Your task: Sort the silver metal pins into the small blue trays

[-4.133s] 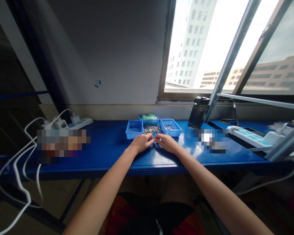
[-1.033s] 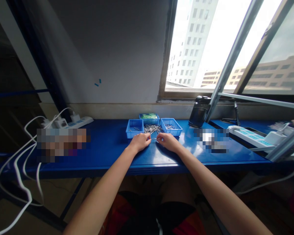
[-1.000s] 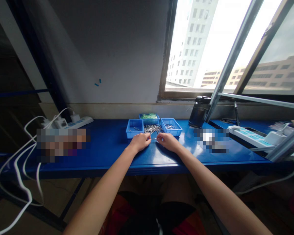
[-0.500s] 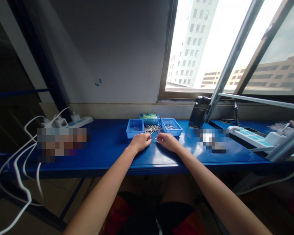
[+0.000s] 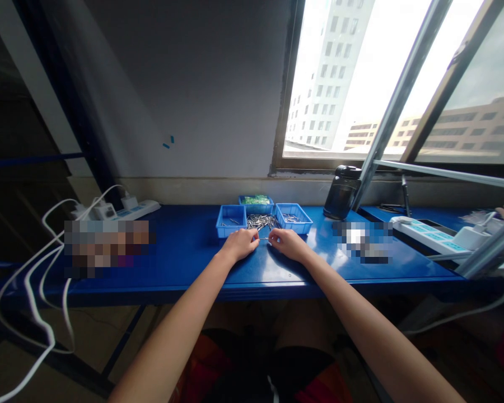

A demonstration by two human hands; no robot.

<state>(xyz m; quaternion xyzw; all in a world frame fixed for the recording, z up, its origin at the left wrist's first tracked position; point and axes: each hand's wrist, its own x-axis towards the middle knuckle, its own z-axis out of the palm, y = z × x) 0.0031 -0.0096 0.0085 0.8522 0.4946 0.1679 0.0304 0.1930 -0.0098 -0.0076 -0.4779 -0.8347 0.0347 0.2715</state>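
Note:
My left hand (image 5: 242, 243) and my right hand (image 5: 288, 243) are closed in pinches, facing each other low over the blue table. A thin, short metal pin (image 5: 264, 239) spans the small gap between them, one end in each set of fingertips. Its exact kind is too small to make out. Just beyond my fingers lies a heap of loose metal pins (image 5: 260, 219). Flanking the heap are a left blue bin (image 5: 231, 230) with a few pins in it and a right blue bin (image 5: 299, 228) holding more. Behind sits a third blue bin (image 5: 242, 206) with green packets (image 5: 255, 200).
A dark bottle (image 5: 341, 191) stands near the window at the right. Power strips lie at the left (image 5: 139, 210) and right (image 5: 424, 235), with white cables (image 5: 30, 291) hanging over the left edge. Blurred patches cover items on both sides. Another person's hand shows at far right.

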